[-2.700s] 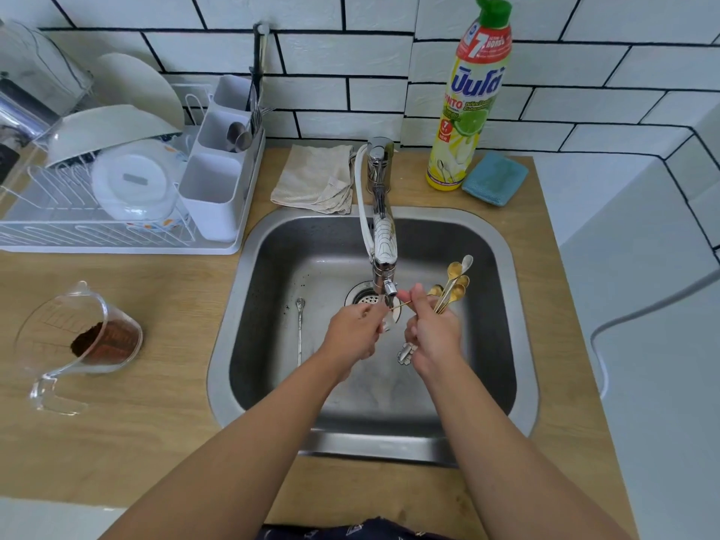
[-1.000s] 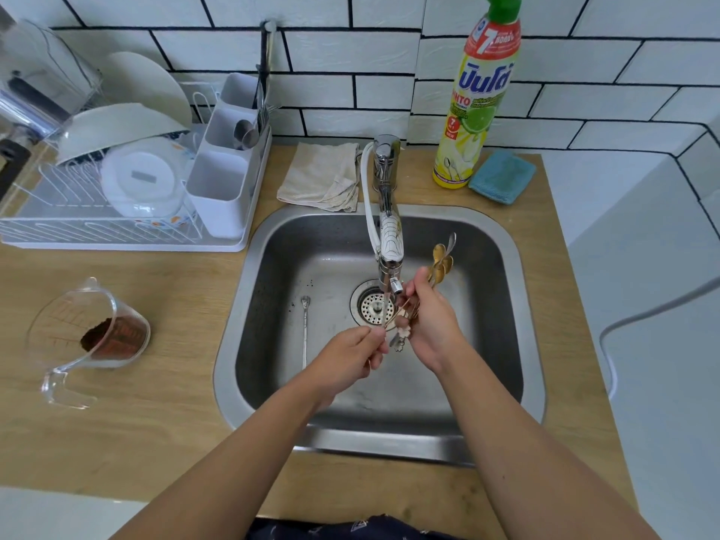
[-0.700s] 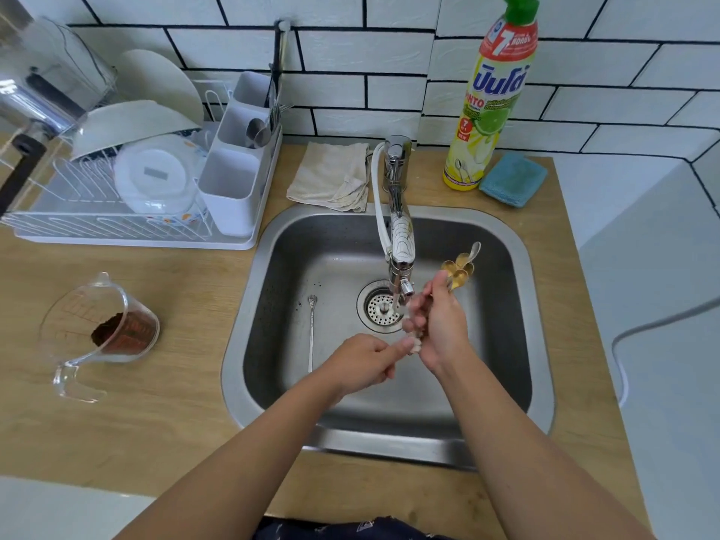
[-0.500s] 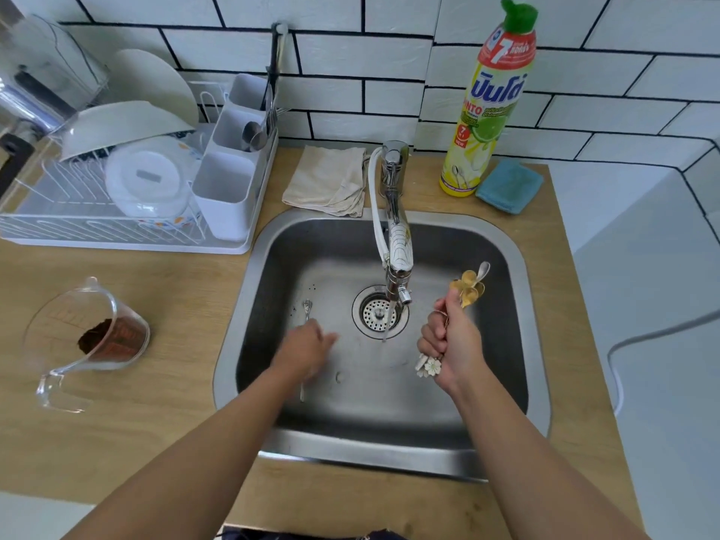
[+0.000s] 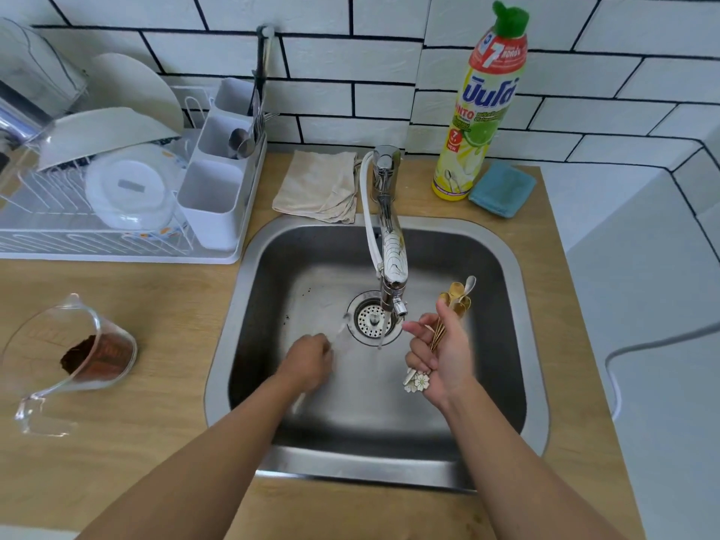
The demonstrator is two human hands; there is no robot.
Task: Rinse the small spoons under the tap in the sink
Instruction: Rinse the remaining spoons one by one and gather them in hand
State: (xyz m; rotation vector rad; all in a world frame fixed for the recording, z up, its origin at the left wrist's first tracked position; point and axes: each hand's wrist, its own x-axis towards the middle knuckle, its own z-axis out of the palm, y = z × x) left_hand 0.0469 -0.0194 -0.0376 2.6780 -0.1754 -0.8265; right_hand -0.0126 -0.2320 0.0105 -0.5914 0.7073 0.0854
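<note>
spoons, a little gold bunch, are clamped in the right hand just right of the tap stream. left hand is curled low in the sink on a blurry spoon.

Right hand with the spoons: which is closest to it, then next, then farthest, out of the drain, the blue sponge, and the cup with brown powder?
From the right hand:
1. Drain, just to its left in the sink.
2. Blue sponge, up by the wall, behind the sink.
3. Cup with brown powder, far left on the counter.
</note>
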